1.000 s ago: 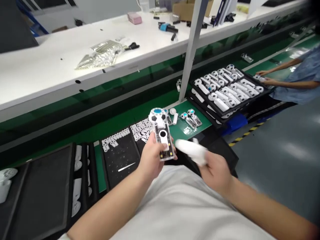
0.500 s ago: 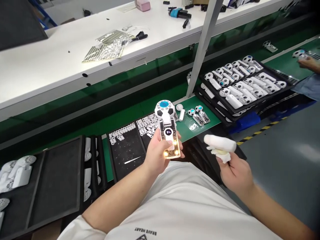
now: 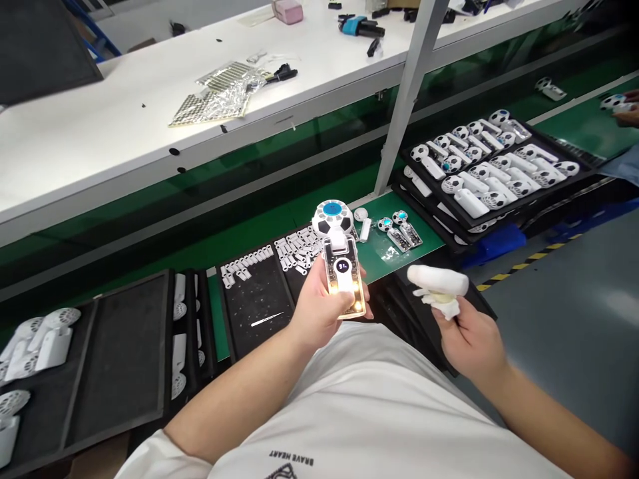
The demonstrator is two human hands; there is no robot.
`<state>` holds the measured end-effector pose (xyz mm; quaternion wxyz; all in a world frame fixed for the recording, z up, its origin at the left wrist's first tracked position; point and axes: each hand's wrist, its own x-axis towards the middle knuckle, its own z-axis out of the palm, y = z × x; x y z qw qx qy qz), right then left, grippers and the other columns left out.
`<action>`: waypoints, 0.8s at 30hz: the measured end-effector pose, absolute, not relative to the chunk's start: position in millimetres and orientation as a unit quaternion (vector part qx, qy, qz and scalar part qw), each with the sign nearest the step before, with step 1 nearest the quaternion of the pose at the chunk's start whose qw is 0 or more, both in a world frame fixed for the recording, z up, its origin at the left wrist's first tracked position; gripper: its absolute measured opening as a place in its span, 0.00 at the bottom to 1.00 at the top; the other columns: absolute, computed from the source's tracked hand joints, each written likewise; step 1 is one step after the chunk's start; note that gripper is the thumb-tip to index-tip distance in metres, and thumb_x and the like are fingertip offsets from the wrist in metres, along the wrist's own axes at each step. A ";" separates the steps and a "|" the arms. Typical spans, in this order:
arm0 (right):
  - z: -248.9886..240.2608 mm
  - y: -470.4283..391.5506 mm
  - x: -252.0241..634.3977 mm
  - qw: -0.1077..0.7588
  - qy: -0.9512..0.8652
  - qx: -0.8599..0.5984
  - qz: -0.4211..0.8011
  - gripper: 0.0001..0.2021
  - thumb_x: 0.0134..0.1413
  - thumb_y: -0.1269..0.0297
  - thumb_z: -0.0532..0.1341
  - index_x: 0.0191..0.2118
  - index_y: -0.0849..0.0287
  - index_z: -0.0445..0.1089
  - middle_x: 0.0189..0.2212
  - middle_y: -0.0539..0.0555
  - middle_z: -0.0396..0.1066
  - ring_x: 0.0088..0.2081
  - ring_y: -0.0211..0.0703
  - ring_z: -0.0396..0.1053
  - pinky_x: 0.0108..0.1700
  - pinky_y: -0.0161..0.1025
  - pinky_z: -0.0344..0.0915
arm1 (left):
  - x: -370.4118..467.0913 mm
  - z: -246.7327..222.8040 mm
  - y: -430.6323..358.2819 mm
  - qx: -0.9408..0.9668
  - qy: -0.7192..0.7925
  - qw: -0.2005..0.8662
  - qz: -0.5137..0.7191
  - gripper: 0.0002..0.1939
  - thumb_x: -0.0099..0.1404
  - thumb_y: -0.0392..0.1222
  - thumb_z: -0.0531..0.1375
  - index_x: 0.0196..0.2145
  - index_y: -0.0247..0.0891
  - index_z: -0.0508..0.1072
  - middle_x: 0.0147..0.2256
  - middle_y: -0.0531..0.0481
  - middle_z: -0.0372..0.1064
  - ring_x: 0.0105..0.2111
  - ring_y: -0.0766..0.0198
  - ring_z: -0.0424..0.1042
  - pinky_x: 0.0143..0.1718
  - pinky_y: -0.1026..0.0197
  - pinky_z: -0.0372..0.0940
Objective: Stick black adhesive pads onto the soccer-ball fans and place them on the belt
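My left hand (image 3: 322, 303) is wrapped round a handheld fan (image 3: 339, 249) with a football-patterned head and a clear body. Its thumb lies on the lower front, just below a round display reading about 91. Yellowish lights glow along the fan's lower end. To the right, my right hand (image 3: 472, 339) grips a white, roll-shaped wad (image 3: 438, 279), with ragged white and pale yellow material hanging beneath it. The wad is apart from the fan. What it is made of I cannot tell. Two similar clear-bodied fans (image 3: 407, 229) lie on the green bench behind.
Trays of football-headed fans (image 3: 476, 209) are stacked at right. A black tray (image 3: 249, 319) holds several small white parts. Another black tray (image 3: 120, 366) with fans stands at left. A metal post (image 3: 407, 100) rises ahead. At far right a co-worker's hand (image 3: 626, 116) shows.
My left thumb has slid slightly down and right on the fan's front, and the lower lights look brighter. The surroundings shift a little in view. Both hands keep their holds.
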<state>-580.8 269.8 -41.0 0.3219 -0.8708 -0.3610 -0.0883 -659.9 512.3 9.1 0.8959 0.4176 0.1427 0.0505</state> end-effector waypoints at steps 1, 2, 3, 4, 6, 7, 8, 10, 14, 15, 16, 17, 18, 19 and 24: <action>-41.6 270.0 -580.7 0.323 -0.362 -0.870 -0.087 0.08 0.65 0.64 0.54 0.36 0.58 0.66 0.16 0.45 0.64 0.15 0.37 0.63 0.21 0.31 0.59 | -659.9 9.0 512.2 0.410 0.152 0.897 0.057 0.19 0.51 0.35 0.63 0.41 0.39 0.63 0.35 0.51 0.68 0.28 0.63 0.71 0.23 0.58 0.71; -42.4 269.9 -580.9 0.325 -0.363 -0.869 -0.084 0.07 0.65 0.64 0.54 0.36 0.58 0.66 0.16 0.45 0.64 0.15 0.37 0.63 0.21 0.31 0.59 | -659.6 8.9 512.2 0.404 0.165 0.897 0.063 0.18 0.52 0.35 0.63 0.41 0.39 0.62 0.35 0.51 0.68 0.27 0.63 0.70 0.22 0.59 0.70; -43.3 269.6 -581.2 0.327 -0.364 -0.869 -0.081 0.07 0.65 0.64 0.54 0.36 0.58 0.66 0.17 0.45 0.65 0.16 0.37 0.64 0.22 0.31 0.60 | -659.0 8.8 512.4 0.401 0.175 0.897 0.065 0.17 0.54 0.36 0.62 0.40 0.39 0.62 0.35 0.51 0.68 0.27 0.63 0.70 0.21 0.59 0.70; -44.2 269.1 -581.6 0.327 -0.363 -0.869 -0.078 0.07 0.65 0.64 0.54 0.36 0.58 0.66 0.17 0.46 0.65 0.16 0.37 0.64 0.22 0.31 0.60 | -658.3 8.9 512.8 0.399 0.183 0.896 0.065 0.16 0.55 0.37 0.61 0.40 0.39 0.62 0.35 0.51 0.68 0.26 0.63 0.70 0.21 0.59 0.70; -45.4 267.9 -582.6 0.328 -0.360 -0.870 -0.074 0.07 0.65 0.64 0.54 0.35 0.58 0.66 0.17 0.46 0.65 0.16 0.37 0.64 0.22 0.31 0.60 | -656.8 9.6 514.4 0.397 0.188 0.896 0.065 0.14 0.56 0.37 0.61 0.39 0.39 0.62 0.34 0.51 0.67 0.25 0.63 0.70 0.21 0.59 0.69; -45.5 267.3 -583.1 0.328 -0.357 -0.871 -0.075 0.07 0.65 0.64 0.54 0.35 0.58 0.66 0.17 0.46 0.65 0.16 0.37 0.64 0.22 0.31 0.59 | -656.3 10.4 515.5 0.396 0.186 0.897 0.064 0.14 0.56 0.37 0.61 0.39 0.39 0.62 0.34 0.51 0.67 0.26 0.63 0.70 0.20 0.58 0.69; -45.4 266.8 -583.6 0.327 -0.355 -0.872 -0.076 0.07 0.65 0.64 0.54 0.35 0.58 0.66 0.16 0.46 0.64 0.16 0.38 0.64 0.22 0.32 0.59 | -656.2 11.5 516.8 0.392 0.181 0.900 0.063 0.14 0.56 0.38 0.62 0.39 0.39 0.62 0.34 0.51 0.67 0.26 0.63 0.70 0.20 0.59 0.69; -44.7 265.9 -584.6 0.325 -0.350 -0.875 -0.083 0.06 0.64 0.64 0.54 0.36 0.58 0.66 0.17 0.47 0.65 0.17 0.39 0.65 0.23 0.32 0.59 | -656.8 14.7 519.6 0.377 0.169 0.909 0.054 0.13 0.56 0.39 0.62 0.39 0.38 0.64 0.34 0.50 0.67 0.25 0.63 0.69 0.20 0.59 0.69; -45.2 264.8 -586.8 0.322 -0.338 -0.881 -0.082 0.06 0.63 0.64 0.55 0.35 0.57 0.66 0.18 0.48 0.67 0.18 0.40 0.66 0.24 0.34 0.59 | -658.5 21.3 524.1 0.312 0.133 0.941 0.002 0.14 0.56 0.41 0.63 0.39 0.39 0.66 0.33 0.52 0.64 0.24 0.67 0.66 0.19 0.64 0.68; -45.7 264.9 -587.6 0.325 -0.334 -0.882 -0.076 0.07 0.63 0.63 0.55 0.34 0.57 0.66 0.18 0.48 0.66 0.17 0.39 0.64 0.23 0.34 0.58 | -658.7 22.3 524.4 0.299 0.127 0.946 -0.009 0.14 0.56 0.41 0.63 0.40 0.40 0.66 0.33 0.53 0.63 0.24 0.68 0.66 0.18 0.65 0.67; -46.2 265.1 -588.5 0.330 -0.331 -0.882 -0.068 0.07 0.63 0.63 0.55 0.33 0.56 0.65 0.17 0.47 0.64 0.17 0.38 0.63 0.23 0.34 0.57 | -658.7 22.9 524.2 0.291 0.123 0.949 -0.017 0.14 0.56 0.42 0.63 0.39 0.40 0.66 0.33 0.53 0.62 0.23 0.69 0.65 0.18 0.65 0.66; -46.7 265.5 -589.5 0.337 -0.328 -0.880 -0.062 0.07 0.64 0.63 0.55 0.34 0.57 0.65 0.16 0.46 0.63 0.16 0.38 0.62 0.22 0.33 0.56 | -658.7 23.3 523.7 0.289 0.121 0.949 -0.026 0.14 0.56 0.42 0.63 0.39 0.40 0.66 0.33 0.53 0.61 0.23 0.69 0.64 0.17 0.66 0.66; -47.2 266.0 -590.6 0.344 -0.327 -0.878 -0.059 0.07 0.64 0.63 0.54 0.34 0.57 0.65 0.16 0.46 0.63 0.16 0.37 0.61 0.22 0.33 0.56 | -658.5 23.4 522.9 0.290 0.121 0.949 -0.034 0.14 0.56 0.42 0.63 0.40 0.40 0.67 0.33 0.53 0.60 0.23 0.70 0.63 0.17 0.66 0.65; -47.8 266.3 -591.5 0.349 -0.329 -0.876 -0.060 0.07 0.64 0.63 0.54 0.35 0.57 0.65 0.16 0.46 0.63 0.16 0.37 0.61 0.22 0.33 0.56 | -658.3 23.4 521.9 0.294 0.122 0.947 -0.039 0.15 0.55 0.43 0.63 0.41 0.41 0.67 0.33 0.53 0.60 0.22 0.70 0.63 0.17 0.66 0.65; -52.7 262.2 -595.1 0.339 -0.321 -0.881 -0.078 0.08 0.64 0.62 0.54 0.34 0.56 0.65 0.17 0.47 0.65 0.17 0.39 0.64 0.22 0.33 0.57 | -658.7 24.5 516.2 0.315 0.123 0.940 -0.032 0.28 0.55 0.44 0.62 0.54 0.48 0.62 0.32 0.53 0.59 0.22 0.69 0.60 0.16 0.66 0.63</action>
